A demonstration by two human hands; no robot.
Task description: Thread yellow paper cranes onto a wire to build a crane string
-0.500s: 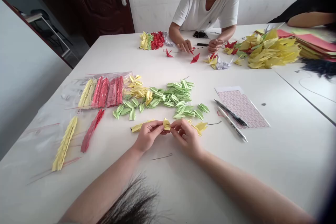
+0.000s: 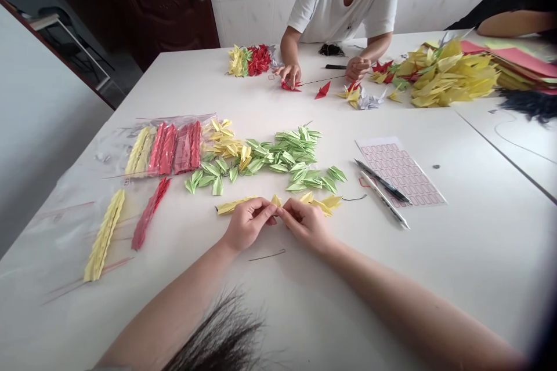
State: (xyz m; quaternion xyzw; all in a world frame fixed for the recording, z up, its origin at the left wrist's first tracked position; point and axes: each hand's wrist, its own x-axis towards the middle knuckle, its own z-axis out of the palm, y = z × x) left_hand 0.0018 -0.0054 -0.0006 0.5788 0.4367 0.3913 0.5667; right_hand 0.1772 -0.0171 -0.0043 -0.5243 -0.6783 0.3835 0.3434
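Note:
My left hand and my right hand meet fingertip to fingertip over the white table, both pinching a small folded yellow paper crane. A string of stacked yellow cranes trails left from my left hand. A few loose yellow cranes lie just past my right hand. Beyond them spreads a heap of green cranes. A thin dark wire lies on the table below my wrists.
Bagged red and yellow crane strings lie left, with loose strings nearer. A pink sticker sheet and two pens sit right. Across the table a person's hands handle red cranes; a yellow crane pile is far right.
My hands have drawn closer together around the yellow crane, covering more of it. The person opposite has moved a hand left onto a red crane.

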